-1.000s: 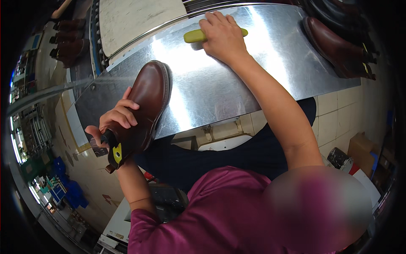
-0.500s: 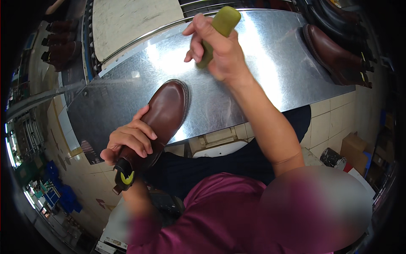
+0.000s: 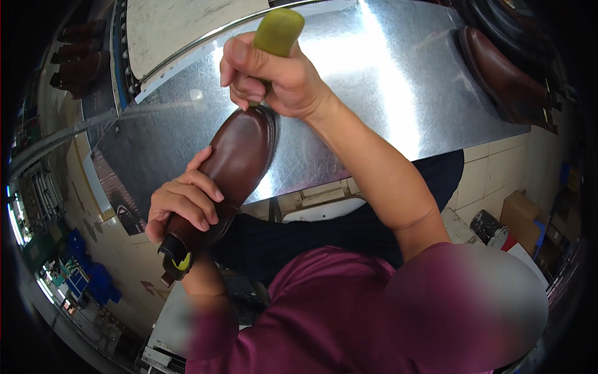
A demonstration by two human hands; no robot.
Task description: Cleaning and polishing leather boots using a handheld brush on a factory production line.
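A brown leather boot (image 3: 238, 153) lies with its toe on the metal table (image 3: 339, 146) and its shaft hanging past the near edge. My left hand (image 3: 184, 202) is wrapped around the boot's ankle, thumb on the far side from the toe. Yellow-green shows inside the boot's opening. In my right hand (image 3: 268, 78) is an olive-green oblong block with rounded ends (image 3: 278, 31), gripped in closed fingers. Its upper end sticks out above the fist, and its lower end meets or almost meets the boot's toe; the fingers partly hide that spot.
More brown boots (image 3: 507, 84) lie at the table's right end beside black ones. Several dark boots (image 3: 78, 56) stand on the left. Behind the table is a pale board (image 3: 187, 28) with a metal rail. A cardboard box (image 3: 520, 218) and a stained can (image 3: 489, 229) are at lower right.
My right hand has moved left and down with the green block, from above the bare table to the boot's toe. The left hand and boot have barely shifted.
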